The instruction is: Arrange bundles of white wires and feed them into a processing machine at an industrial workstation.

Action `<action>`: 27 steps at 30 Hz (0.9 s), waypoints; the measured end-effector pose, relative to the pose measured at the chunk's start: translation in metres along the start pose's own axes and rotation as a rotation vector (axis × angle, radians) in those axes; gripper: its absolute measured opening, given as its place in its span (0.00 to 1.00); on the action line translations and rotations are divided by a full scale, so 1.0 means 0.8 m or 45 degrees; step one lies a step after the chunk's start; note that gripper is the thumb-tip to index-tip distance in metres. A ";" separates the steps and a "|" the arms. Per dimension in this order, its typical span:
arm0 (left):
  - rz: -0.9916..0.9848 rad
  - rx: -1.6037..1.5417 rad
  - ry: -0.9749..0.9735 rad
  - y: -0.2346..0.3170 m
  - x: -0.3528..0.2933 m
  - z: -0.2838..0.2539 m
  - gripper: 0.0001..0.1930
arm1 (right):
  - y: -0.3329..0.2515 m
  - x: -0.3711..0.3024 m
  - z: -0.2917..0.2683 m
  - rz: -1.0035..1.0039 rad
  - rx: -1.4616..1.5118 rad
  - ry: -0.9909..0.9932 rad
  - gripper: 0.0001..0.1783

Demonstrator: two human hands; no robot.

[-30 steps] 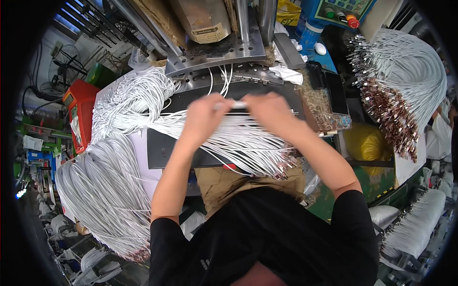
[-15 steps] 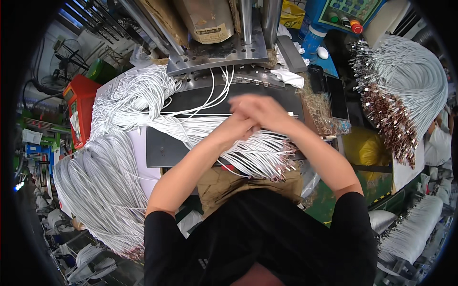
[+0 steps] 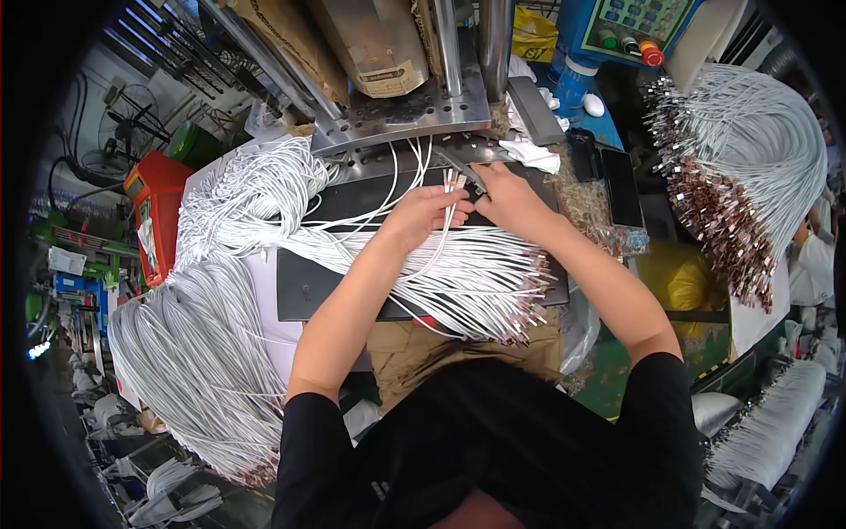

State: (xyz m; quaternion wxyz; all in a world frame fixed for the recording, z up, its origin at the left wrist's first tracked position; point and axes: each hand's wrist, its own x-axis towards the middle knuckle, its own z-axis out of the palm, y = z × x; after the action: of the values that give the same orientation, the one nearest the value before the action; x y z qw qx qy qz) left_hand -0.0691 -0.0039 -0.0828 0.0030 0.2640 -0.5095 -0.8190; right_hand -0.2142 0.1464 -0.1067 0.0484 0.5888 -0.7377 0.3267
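Note:
My left hand (image 3: 426, 214) is closed on a few white cables (image 3: 447, 218) near their ends, thumb and fingers pinching them. The reddish-brown and pale ends (image 3: 455, 180) stick up past my fingertips. My right hand (image 3: 513, 204) is closed around a flat, dark grey metal bar (image 3: 462, 167), right beside those ends. The bar's exact kind is not clear, and the fingers hide part of it. Below both hands, a thick bundle of white cables (image 3: 480, 282) lies across the black work surface (image 3: 304, 295), with brownish ends fanned out at the right.
A metal press plate (image 3: 401, 119) on steel columns stands just beyond my hands. Tangled white cables (image 3: 242, 198) and a grey cable bundle (image 3: 189, 353) lie at left. A phone (image 3: 622, 188) and a control box with a red button (image 3: 650, 55) are at right.
My hands were together over the bundle, the right one blurred. Now they are apart and farther forward, the left holding cable ends up, the right holding the metal bar.

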 end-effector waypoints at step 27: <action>-0.134 0.349 0.003 0.007 -0.006 0.010 0.12 | 0.028 0.009 -0.002 0.697 1.024 -0.223 0.20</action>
State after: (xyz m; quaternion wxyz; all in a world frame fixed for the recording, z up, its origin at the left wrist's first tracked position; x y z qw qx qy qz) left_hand -0.0701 0.0012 -0.0733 -0.0756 0.2893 -0.6018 -0.7405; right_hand -0.2371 0.1430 -0.1119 -0.3324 0.3705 -0.6822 0.5356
